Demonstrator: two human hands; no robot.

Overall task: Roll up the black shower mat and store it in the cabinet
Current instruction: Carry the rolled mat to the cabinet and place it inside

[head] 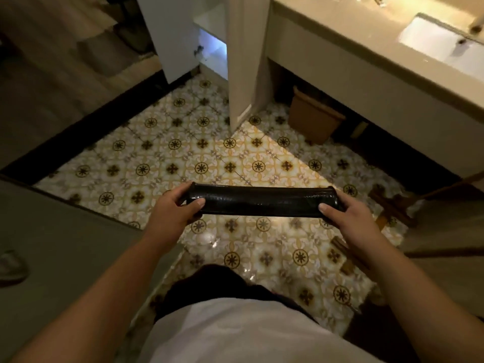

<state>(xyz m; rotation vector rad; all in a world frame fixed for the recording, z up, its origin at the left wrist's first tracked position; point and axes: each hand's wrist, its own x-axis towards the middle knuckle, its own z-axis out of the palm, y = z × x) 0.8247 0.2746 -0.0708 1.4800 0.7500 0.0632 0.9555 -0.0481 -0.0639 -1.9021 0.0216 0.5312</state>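
From the head camera, looking down, the black shower mat (262,201) is already rolled into a tight tube and is held level in the air above the patterned tile floor (183,153), lying crosswise in front of the person. The left hand (174,208) wraps the tube's left end, thumb lying on top and fingers curled around the far side, clamped on the roll. The right hand (348,213) grips the right end the same way, thumb on top near the end and fingers closed underneath. Both bare forearms reach forward from a white shirt (235,334) at the bottom of the view. Well ahead of the mat stands the cabinet (183,43), its door (242,61) swung open toward the camera and a pale lit shelf space showing inside; the mat is well apart from it and not yet inside. To the right of the cabinet runs a vanity counter (366,48) with a white sink (442,40) set in it. Under the counter, on the floor, sits a brown bin (313,119). Some wooden pieces lie on the tiles near the right hand, too blurred to identify.
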